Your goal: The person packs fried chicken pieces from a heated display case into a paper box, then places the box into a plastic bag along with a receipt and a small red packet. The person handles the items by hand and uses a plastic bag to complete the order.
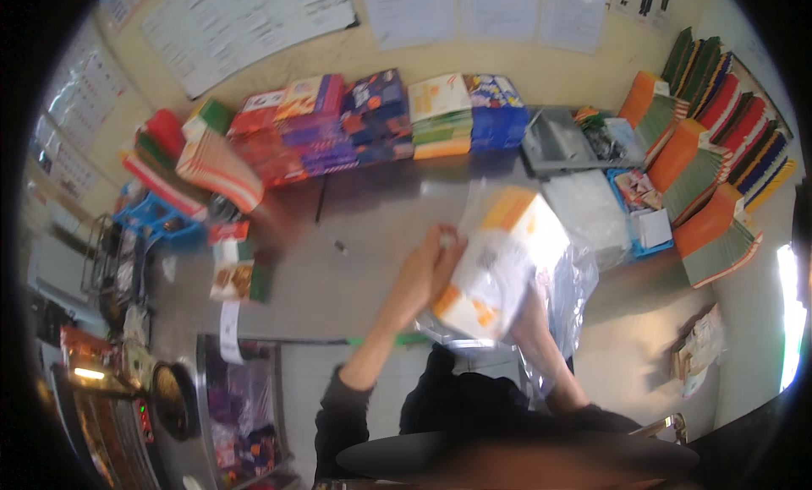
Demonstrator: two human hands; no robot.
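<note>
Between the left hand (436,260), fingers curled, grip unclear, and the right hand (531,319), supporting with fingers hidden, the carton (491,266) looks bagged, its loose plastic (577,297) seemingly unsealed.

Right of the frame's centre I hold up a boxy white package (506,266) with orange patches at its upper and lower ends. It slants from lower left to upper right, blurred. A clear, crinkled plastic bag (577,294) shows around it, loose and shiny on the right.
</note>
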